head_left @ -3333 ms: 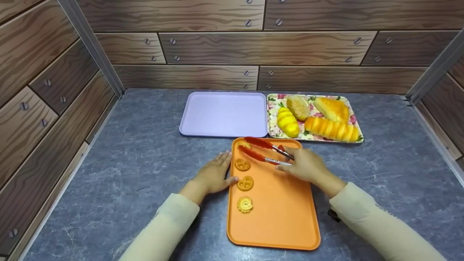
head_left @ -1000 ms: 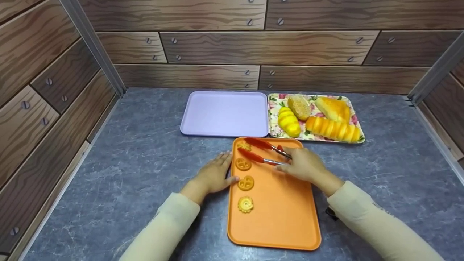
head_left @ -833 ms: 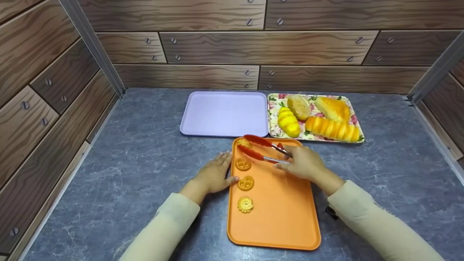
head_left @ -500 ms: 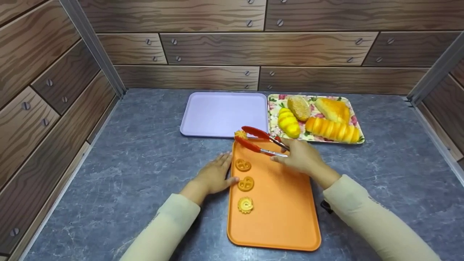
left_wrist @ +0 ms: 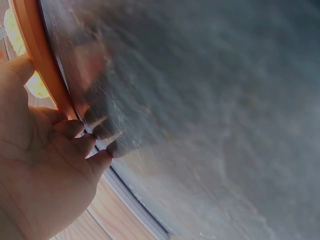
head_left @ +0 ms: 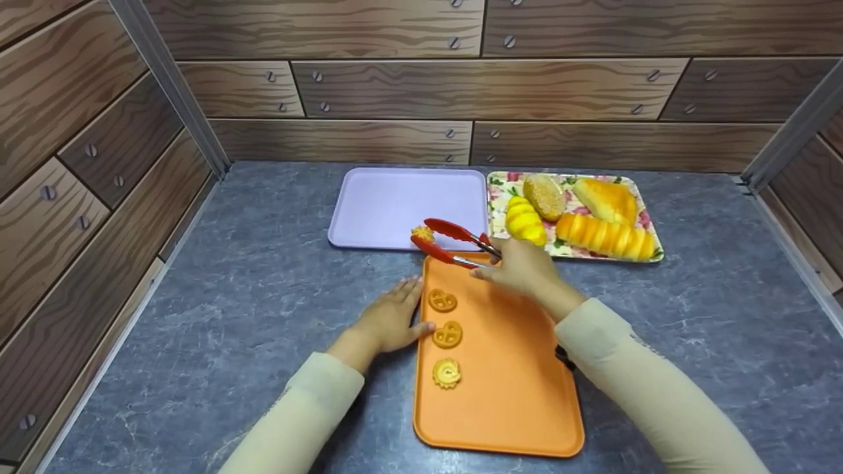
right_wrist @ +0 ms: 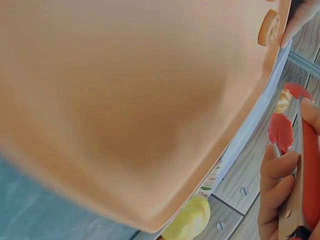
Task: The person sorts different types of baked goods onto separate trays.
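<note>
While the left hand lies along the left side of the orange tray — fingers straight, thumb over the rim — the right hand has its fingers curled around a pair of red tongs. Between the tongs' tips is a small yellow cookie, held up just beyond the orange tray's far left corner, over the near edge of the purple tray. Down the left side of the orange tray lie three more in a row: a far pretzel, a middle pretzel beside the left thumb, and a round cookie nearest the person. Past the orange tray's far edge, toward its right, sits a flowered tray with a yellow roll, a seeded bun, a triangular bread and a long ridged loaf. All three trays rest on the gray counter, which spreads out around the orange one.
</note>
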`<state>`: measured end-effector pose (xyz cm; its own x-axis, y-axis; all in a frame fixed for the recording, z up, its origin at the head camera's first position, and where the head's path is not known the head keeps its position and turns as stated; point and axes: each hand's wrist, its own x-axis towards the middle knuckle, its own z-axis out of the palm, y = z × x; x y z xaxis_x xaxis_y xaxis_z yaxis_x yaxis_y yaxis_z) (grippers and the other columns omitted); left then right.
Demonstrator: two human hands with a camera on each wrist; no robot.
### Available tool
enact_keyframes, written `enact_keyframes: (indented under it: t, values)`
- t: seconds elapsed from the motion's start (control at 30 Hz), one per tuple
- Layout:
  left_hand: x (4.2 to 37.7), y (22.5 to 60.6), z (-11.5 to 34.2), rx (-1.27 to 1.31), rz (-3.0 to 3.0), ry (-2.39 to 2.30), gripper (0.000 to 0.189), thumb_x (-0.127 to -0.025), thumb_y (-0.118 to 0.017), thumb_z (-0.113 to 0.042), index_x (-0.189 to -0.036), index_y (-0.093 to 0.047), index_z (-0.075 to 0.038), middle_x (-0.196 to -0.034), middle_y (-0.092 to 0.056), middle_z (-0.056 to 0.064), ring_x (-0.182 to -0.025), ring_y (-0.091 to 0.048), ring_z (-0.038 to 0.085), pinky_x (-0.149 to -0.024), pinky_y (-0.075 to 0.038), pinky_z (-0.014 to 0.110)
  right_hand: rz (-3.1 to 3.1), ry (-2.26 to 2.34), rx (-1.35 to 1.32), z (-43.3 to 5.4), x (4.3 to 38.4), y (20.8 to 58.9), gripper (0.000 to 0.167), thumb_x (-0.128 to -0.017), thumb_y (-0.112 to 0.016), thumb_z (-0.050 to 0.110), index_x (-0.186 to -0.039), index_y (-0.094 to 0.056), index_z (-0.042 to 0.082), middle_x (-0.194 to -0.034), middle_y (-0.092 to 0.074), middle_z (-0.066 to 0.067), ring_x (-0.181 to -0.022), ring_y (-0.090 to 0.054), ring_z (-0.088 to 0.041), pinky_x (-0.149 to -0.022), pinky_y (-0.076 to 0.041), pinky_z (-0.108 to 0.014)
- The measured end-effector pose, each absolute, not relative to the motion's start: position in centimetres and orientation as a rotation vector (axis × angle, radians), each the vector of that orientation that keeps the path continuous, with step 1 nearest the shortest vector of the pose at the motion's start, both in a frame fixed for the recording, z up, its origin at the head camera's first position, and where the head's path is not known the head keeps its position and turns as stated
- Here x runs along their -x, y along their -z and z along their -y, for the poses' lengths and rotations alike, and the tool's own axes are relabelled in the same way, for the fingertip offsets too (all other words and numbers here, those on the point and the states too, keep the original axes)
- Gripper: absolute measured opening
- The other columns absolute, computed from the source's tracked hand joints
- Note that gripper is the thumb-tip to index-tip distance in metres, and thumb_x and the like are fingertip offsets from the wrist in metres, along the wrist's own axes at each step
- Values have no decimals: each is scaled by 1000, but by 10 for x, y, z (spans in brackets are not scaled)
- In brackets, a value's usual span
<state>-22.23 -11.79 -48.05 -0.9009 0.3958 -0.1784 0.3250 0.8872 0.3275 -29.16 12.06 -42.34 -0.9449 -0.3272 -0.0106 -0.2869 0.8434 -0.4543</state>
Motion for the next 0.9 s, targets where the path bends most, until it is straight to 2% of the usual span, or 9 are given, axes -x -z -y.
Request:
enact_keyframes:
  t: [0.13, 0.23, 0.37, 0.5, 0.67, 0.9]
  values:
    - [222, 480, 118, -562, -2828, -431, 81, -95, -48, -52, -153, -17, -5, -157, -18, 11, -143, -15, 28, -114, -18, 43, -2920, 701, 471, -111, 295, 423, 47, -79, -74, 46, -109, -65, 11, -77, -58, -3, -67, -50, -22, -58, -40, -35]
    - [222, 480, 118, -560, -2829, -429, 81, -95, -48, -52, -153, -16, -5, -157, -17, 11, -143, -15, 28, -114, -18, 42, -2902, 730, 462, -104, 297, 424, 42, -80, -74, 45, -104, -66, 12, -74, -56, -4, -64, -49, -22, -56, -39, -34]
    - [222, 480, 118, -557, -2827, -429, 81, -95, -47, -52, -153, -16, -5, -157, -16, 11, -143, -14, 28, -114, -17, 42, -2893, 727, 438, -98, 299, 425, 51, -80, -74, 45, -116, -66, 9, -75, -59, -6, -66, -51, -23, -58, -42, -35]
    - [223, 481, 117, -550, -2819, -424, 81, -95, -47, -53, -153, -15, -5, -157, -16, 11, -143, -13, 27, -114, -17, 42, -2904, 700, 394, -94, 301, 427, 64, -79, -74, 46, -128, -61, 7, -89, -65, -8, -74, -55, -25, -66, -46, -38]
    - [222, 481, 117, -552, -2824, -437, 81, -95, -47, -53, -153, -16, -5, -157, -17, 12, -143, -14, 28, -114, -17, 43, -2906, 701, 362, -90, 304, 429, 64, -78, -75, 46, -127, -62, 6, -103, -66, -11, -81, -57, -28, -75, -48, -43]
    - [222, 480, 117, -551, -2826, -436, 81, -95, -47, -53, -153, -16, -5, -156, -17, 13, -143, -14, 28, -114, -17, 43, -2911, 677, 336, -86, 305, 431, 68, -78, -74, 48, -129, -60, 6, -110, -66, -14, -86, -59, -29, -79, -49, -44]
